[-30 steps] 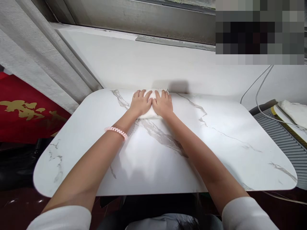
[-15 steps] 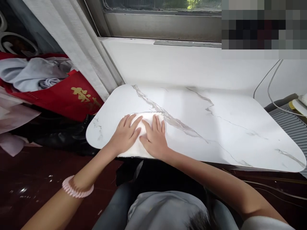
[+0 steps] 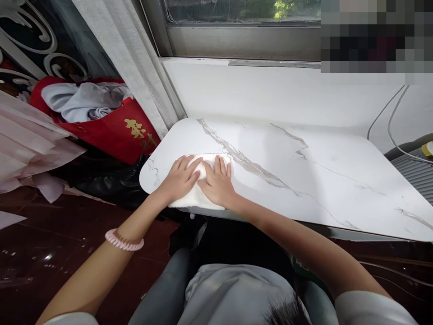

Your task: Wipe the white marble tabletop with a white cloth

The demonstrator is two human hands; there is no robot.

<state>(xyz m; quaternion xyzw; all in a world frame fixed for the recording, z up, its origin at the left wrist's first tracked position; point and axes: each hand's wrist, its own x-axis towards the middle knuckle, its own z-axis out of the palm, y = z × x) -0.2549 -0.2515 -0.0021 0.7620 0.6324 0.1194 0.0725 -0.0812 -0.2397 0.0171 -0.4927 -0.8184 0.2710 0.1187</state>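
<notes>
A folded white cloth [image 3: 195, 198] lies at the near left corner of the white marble-patterned table [image 3: 304, 180]. My left hand [image 3: 178, 179] and my right hand [image 3: 217, 183] both press flat on top of the cloth, side by side, fingers stretched out and pointing away from me. A pink coil band [image 3: 123, 241] sits on my left wrist.
A grey curtain [image 3: 135, 63] hangs at the left by the window sill [image 3: 264, 90]. A red bag [image 3: 111, 131] with grey clothes stands on the dark floor to the left. White cables [image 3: 389, 117] and a ribbed grey unit [image 3: 417, 174] are at the right.
Both hands slid the cloth from the far middle of the table to its near left corner. The view swung left, and the red bag and clothes came into sight.
</notes>
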